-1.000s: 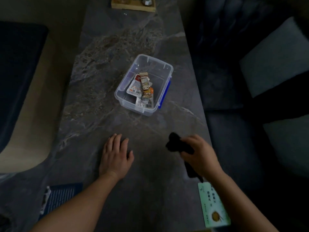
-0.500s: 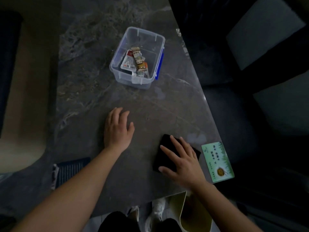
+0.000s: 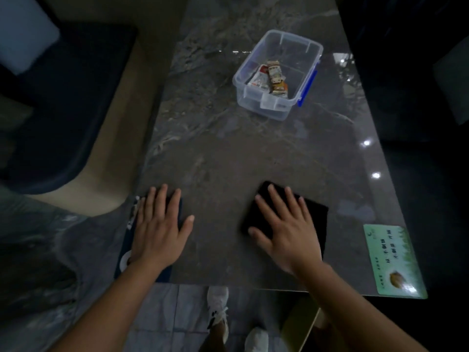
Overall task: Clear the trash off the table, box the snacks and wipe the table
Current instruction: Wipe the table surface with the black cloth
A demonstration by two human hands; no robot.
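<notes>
A black cloth (image 3: 313, 217) lies flat on the dark marble table (image 3: 241, 158) near its front edge. My right hand (image 3: 286, 229) presses on the cloth with fingers spread. My left hand (image 3: 160, 224) rests flat at the table's front left corner, on a dark blue card (image 3: 179, 207). A clear plastic box (image 3: 278, 74) with a blue latch stands farther back, to the right, with several snack packets (image 3: 272, 77) inside.
A green card (image 3: 393, 260) lies at the table's front right corner. A dark sofa (image 3: 418, 72) runs along the right side, a dark seat (image 3: 63, 102) along the left. My feet in white shoes (image 3: 218, 308) and a pale bin's rim (image 3: 308, 326) show below the table's edge.
The cloth went from bunched in my right hand to spread flat under my open palm. My left hand slid back to the front left corner. The camera tilted down toward the table's edge.
</notes>
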